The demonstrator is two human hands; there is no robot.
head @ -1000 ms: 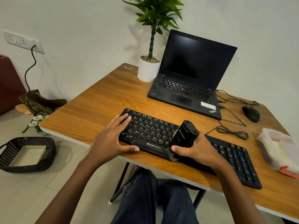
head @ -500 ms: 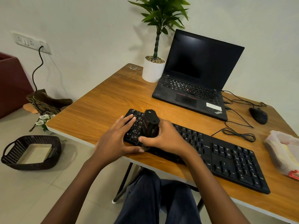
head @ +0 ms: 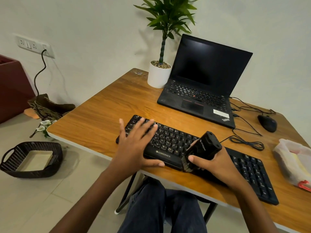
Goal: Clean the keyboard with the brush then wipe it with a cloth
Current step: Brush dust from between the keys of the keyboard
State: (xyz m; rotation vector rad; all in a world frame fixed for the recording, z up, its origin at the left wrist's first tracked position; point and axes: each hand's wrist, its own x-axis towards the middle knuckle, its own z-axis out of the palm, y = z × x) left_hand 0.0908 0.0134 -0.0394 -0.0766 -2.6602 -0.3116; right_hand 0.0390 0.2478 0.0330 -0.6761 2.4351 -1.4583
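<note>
A long black keyboard (head: 170,140) lies diagonally near the front edge of the wooden desk (head: 104,115). My left hand (head: 134,148) rests flat on its left end, fingers straight over the keys and thumb along the front rim. My right hand (head: 213,163) grips a black brush tool (head: 204,146), tilted with its bristles down on the keyboard's front edge near the middle. A bagged cloth (head: 294,160), pale with a red patch, lies at the desk's right edge.
An open black laptop (head: 202,84) stands behind the keyboard, a white potted plant (head: 159,73) to its left. A black mouse (head: 267,122) and coiled cable (head: 245,142) lie to the right. A dark woven basket (head: 32,158) sits on the floor at left.
My right hand has swept the brush from the keyboard's left end back to its middle front edge. My left hand's fingers have straightened and spread over the left keys.
</note>
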